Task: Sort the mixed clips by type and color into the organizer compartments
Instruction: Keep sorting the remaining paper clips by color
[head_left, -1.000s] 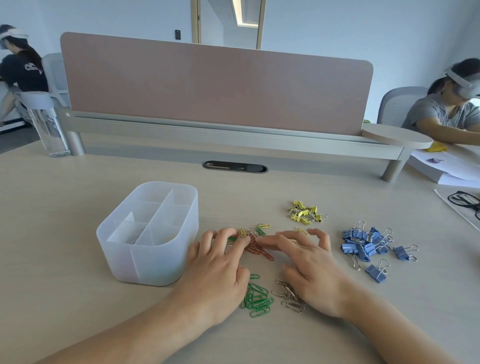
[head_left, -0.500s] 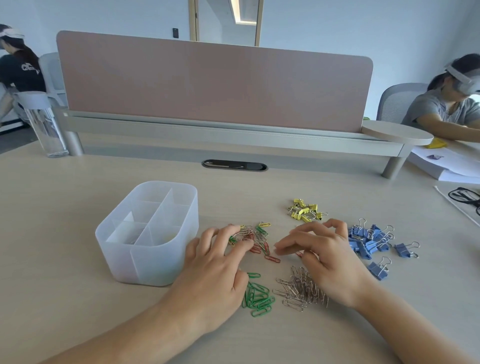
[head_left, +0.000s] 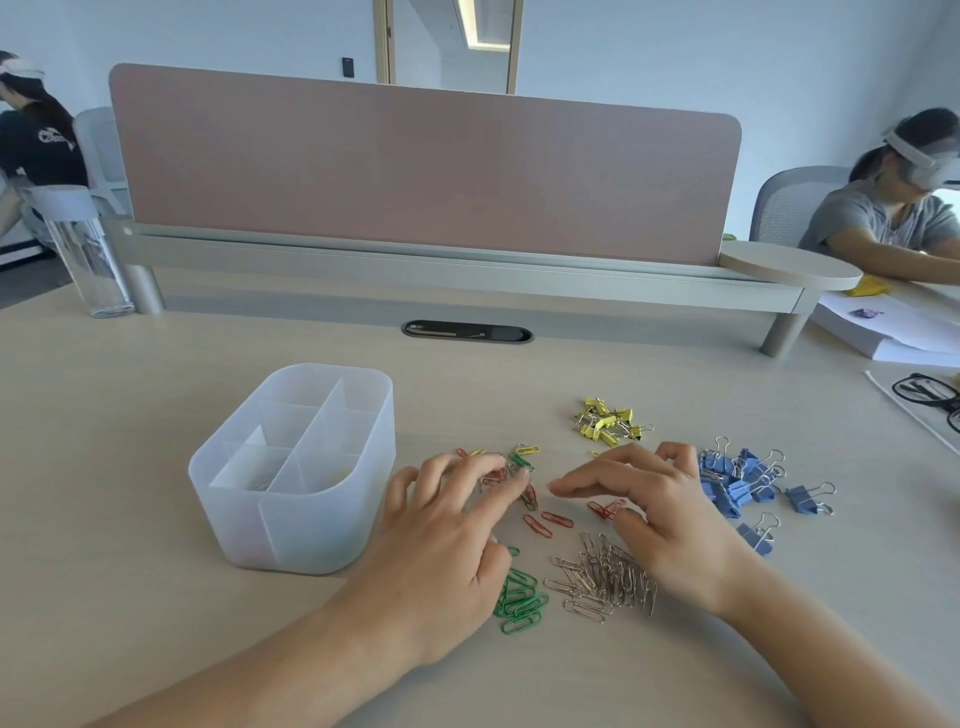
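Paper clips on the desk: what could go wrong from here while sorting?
The left hand is right beside the green pile, so a sweep could scatter it into the silver pile close by. The red clips lie loose by the right hand and might get remixed with the unsorted heap.

A frosted, translucent plastic organizer (head_left: 291, 519) stands on a desk (head_left: 130, 467) of pale, matt wood-look laminate. The silver paper clips (head_left: 608, 577) are bare, shiny metal wire; the green paper clips (head_left: 519, 603) and red paper clips (head_left: 556, 519) carry a glossy coloured coating. The blue binder clips (head_left: 727, 488) and yellow binder clips (head_left: 608, 426) have painted bodies with bright wire handles. The divider panel (head_left: 415, 171) looks like matt pink cloth, and the bottle (head_left: 88, 260) is clear and glossy
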